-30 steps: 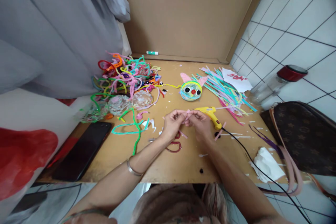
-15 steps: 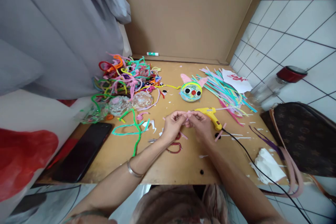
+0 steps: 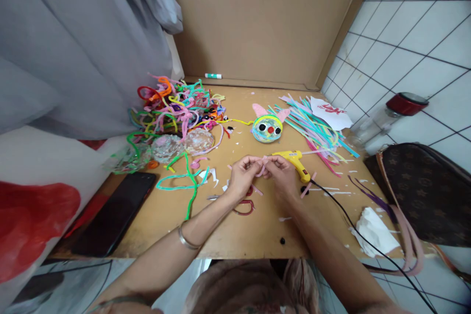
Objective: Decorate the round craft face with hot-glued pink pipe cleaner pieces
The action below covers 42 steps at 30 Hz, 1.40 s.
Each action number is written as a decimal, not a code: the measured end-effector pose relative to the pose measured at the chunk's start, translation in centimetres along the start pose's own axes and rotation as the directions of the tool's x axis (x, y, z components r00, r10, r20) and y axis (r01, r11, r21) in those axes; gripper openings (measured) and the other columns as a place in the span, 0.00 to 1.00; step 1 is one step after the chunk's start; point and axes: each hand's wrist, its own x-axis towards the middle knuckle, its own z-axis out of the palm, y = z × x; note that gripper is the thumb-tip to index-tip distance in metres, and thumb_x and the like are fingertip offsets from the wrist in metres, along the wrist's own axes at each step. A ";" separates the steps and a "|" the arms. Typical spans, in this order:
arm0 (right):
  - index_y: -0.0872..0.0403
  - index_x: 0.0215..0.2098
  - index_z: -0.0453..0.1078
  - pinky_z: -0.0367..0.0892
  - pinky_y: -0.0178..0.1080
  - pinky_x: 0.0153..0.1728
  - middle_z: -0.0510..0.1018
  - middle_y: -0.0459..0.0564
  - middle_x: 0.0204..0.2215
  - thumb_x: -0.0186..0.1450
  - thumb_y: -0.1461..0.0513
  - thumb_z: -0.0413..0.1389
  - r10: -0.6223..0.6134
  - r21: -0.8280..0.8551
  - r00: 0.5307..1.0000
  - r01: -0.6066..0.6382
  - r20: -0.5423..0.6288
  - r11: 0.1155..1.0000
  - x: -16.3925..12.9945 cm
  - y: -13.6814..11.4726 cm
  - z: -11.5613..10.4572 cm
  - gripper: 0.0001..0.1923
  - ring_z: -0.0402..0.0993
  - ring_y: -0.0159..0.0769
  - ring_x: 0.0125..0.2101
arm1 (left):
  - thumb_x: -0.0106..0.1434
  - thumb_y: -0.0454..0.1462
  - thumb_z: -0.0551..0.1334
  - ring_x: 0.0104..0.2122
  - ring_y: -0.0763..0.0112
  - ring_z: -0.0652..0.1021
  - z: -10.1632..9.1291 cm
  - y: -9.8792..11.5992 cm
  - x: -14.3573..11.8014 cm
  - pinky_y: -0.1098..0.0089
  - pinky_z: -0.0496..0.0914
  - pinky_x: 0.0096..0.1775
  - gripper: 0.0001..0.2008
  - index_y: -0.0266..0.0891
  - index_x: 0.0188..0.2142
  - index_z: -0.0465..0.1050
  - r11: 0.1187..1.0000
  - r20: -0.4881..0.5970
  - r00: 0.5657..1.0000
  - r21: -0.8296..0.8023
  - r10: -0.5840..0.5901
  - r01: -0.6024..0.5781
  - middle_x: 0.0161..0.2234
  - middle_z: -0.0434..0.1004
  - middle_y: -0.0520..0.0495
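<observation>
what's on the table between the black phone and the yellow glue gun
In the head view, between the black phone and the yellow glue gun lie a green pipe cleaner, white paper scraps, and both hands pinching a pink pipe cleaner piece.

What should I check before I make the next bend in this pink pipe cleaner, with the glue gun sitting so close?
1. Both hands grip the piece: left hand and right hand pinch the pink pipe cleaner between fingertips. Ok.
2. Piece is lifted off the table: cannot tell, the hands hide the gap.
3. Yellow glue gun is clear of the fingers: it lies right behind the right hand. Not ok.
4. Glue gun cord is clear of the right forearm: it runs close beside it. Not ok.
5. Round face piece is out of the way: it sits beyond the hands. Ok.
</observation>
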 end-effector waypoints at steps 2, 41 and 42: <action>0.53 0.21 0.71 0.65 0.32 0.20 0.73 0.41 0.15 0.46 0.52 0.67 0.001 -0.002 1.000 -0.001 0.005 1.000 0.0 -0.1 0.0 0.16 0.67 0.27 0.17 | 0.50 0.45 0.70 0.22 0.78 0.68 0.0 0.1 0.0 0.74 0.63 0.29 0.16 0.34 0.29 0.75 1.000 -0.004 1.000 0.002 -0.001 0.001 0.20 0.72 0.53; 0.51 0.22 0.68 0.62 0.35 0.25 0.72 0.42 0.18 0.58 0.57 0.57 -0.293 -0.428 0.920 0.382 0.259 0.819 0.7 -0.4 -2.1 0.09 0.67 0.31 0.20 | 0.53 0.38 0.67 0.28 0.75 0.75 -0.5 1.2 0.4 0.73 0.70 0.35 0.09 0.36 0.34 0.74 0.978 0.054 0.994 0.185 0.092 -0.100 0.28 0.78 0.50; 0.51 0.22 0.69 0.62 0.35 0.26 0.72 0.43 0.19 0.59 0.58 0.57 -0.332 -0.478 0.898 0.436 0.288 0.763 0.8 -0.3 -2.2 0.09 0.67 0.32 0.22 | 0.53 0.37 0.67 0.28 0.75 0.75 -0.6 1.1 0.6 0.73 0.70 0.35 0.09 0.36 0.34 0.75 0.970 0.057 0.992 0.209 0.116 -0.126 0.28 0.78 0.50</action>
